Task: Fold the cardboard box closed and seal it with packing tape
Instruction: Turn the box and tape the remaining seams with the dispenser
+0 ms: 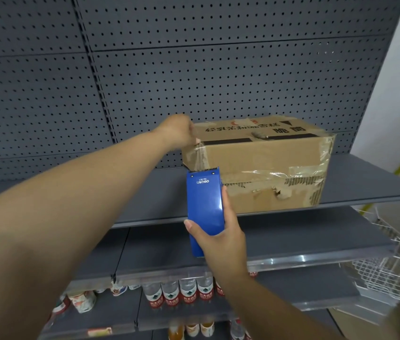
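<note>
On shelf [341,182], creased cardboard box [263,165], seemingly taped.

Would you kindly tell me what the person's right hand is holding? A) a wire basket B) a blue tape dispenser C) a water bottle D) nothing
B: the right hand wraps the lower end of the blue tape dispenser, from which clear tape runs up to the cardboard box corner.
</note>
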